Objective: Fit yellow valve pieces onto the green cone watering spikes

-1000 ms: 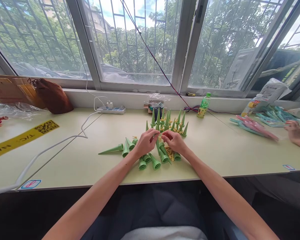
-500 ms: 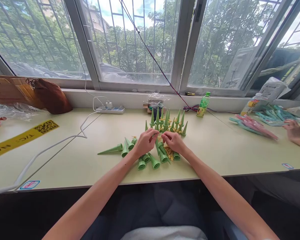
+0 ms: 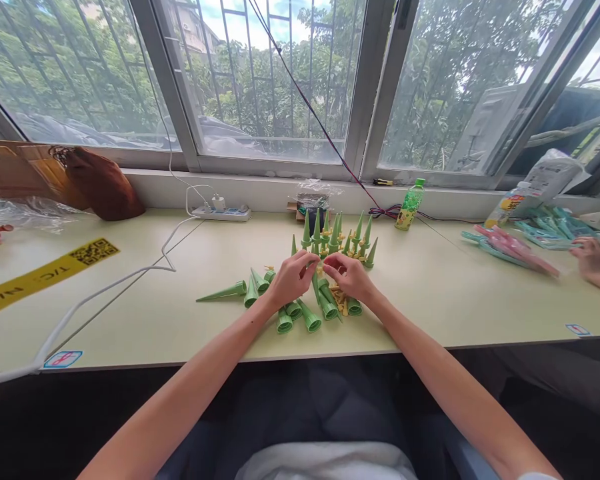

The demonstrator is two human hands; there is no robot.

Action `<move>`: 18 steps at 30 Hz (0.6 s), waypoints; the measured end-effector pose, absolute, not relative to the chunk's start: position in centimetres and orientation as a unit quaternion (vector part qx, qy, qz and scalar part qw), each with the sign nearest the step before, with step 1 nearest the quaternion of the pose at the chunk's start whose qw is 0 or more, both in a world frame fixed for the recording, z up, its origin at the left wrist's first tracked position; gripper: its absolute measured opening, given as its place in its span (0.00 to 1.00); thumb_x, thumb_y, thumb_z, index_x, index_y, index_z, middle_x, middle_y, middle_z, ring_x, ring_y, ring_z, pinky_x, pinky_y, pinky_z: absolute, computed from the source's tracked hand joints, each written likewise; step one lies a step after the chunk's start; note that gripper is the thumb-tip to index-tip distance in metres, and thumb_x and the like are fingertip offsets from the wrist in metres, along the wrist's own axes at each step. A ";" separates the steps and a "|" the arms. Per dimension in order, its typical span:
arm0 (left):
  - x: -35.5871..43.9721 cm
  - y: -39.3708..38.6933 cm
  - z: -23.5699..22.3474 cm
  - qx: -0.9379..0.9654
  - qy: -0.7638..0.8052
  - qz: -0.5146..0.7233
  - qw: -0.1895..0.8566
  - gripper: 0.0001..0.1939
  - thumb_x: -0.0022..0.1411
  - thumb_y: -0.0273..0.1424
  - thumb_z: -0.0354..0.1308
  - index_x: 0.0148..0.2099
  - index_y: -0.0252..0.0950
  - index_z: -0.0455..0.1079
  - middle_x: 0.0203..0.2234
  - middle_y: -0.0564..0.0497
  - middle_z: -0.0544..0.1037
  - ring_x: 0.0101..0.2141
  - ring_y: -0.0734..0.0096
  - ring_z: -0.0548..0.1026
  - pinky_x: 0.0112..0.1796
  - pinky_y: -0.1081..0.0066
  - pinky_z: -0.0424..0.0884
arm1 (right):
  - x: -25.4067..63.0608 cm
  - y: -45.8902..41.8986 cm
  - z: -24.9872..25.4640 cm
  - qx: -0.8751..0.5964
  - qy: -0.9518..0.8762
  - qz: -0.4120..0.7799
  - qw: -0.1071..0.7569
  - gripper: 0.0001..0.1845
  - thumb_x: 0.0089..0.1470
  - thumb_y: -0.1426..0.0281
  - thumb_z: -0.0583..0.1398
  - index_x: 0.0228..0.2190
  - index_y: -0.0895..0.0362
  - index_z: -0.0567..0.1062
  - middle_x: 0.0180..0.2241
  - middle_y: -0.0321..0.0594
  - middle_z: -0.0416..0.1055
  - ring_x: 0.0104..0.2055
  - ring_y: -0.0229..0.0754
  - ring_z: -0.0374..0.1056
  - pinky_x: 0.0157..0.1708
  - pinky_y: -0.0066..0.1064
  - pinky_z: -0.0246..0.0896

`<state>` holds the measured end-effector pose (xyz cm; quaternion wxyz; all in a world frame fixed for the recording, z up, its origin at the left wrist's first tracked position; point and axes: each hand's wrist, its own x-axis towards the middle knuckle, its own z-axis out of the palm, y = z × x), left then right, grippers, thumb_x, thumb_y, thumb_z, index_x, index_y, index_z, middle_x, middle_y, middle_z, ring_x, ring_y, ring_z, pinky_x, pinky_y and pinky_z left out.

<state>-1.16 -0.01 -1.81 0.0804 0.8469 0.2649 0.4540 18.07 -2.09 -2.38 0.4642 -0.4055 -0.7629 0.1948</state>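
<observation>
Both my hands meet over a pile of green plastic spikes. My left hand is closed in a pinch, fingertips turned toward the right hand. My right hand is also pinched, close beside it. Whatever lies in the fingers is too small and too covered to make out. A green spike shows just below the left fingertips; I cannot tell whether it is held. Hollow green spikes with open round ends lie around my wrists. Small yellow pieces lie under my right hand. Behind, several green spikes stand upright with yellow pieces at their bases.
A small box with clear wrap and a green drink bottle stand at the back. A white power strip and cable lie left. To the right are pink and teal packets, another bottle and another person's hand.
The view has shifted slightly, so the table edge and the things on it sit a little higher. My hands keep nearly the same pinched pose over the pile.
</observation>
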 end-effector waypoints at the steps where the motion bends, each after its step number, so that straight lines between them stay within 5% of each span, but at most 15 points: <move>1: -1.2 0.0 -1.8 0.847 0.265 0.454 0.082 0.08 0.68 0.29 0.51 0.43 0.35 0.71 0.31 0.50 0.72 0.21 0.79 0.64 0.26 0.74 0.64 | 18.1 -2.1 -2.4 -0.404 -0.761 0.199 0.468 0.13 0.58 0.59 0.59 0.38 0.57 0.73 0.31 0.40 0.74 0.31 0.39 0.68 0.30 0.30 0.62; 12: -1.2 0.1 -1.9 0.847 0.265 0.452 0.088 0.09 0.69 0.31 0.50 0.44 0.35 0.71 0.31 0.49 0.73 0.20 0.79 0.63 0.25 0.74 0.64 | 18.1 -2.2 -2.5 -0.394 -0.764 0.213 0.464 0.12 0.62 0.62 0.55 0.41 0.56 0.71 0.28 0.38 0.74 0.31 0.41 0.71 0.31 0.32 0.64; 18: -1.2 0.0 -1.9 0.846 0.271 0.451 0.088 0.08 0.68 0.29 0.51 0.43 0.35 0.71 0.31 0.50 0.72 0.21 0.79 0.63 0.26 0.74 0.64 | 18.0 -2.3 -2.3 -0.388 -0.762 0.205 0.477 0.12 0.59 0.62 0.59 0.39 0.56 0.73 0.35 0.43 0.75 0.34 0.41 0.71 0.31 0.31 0.66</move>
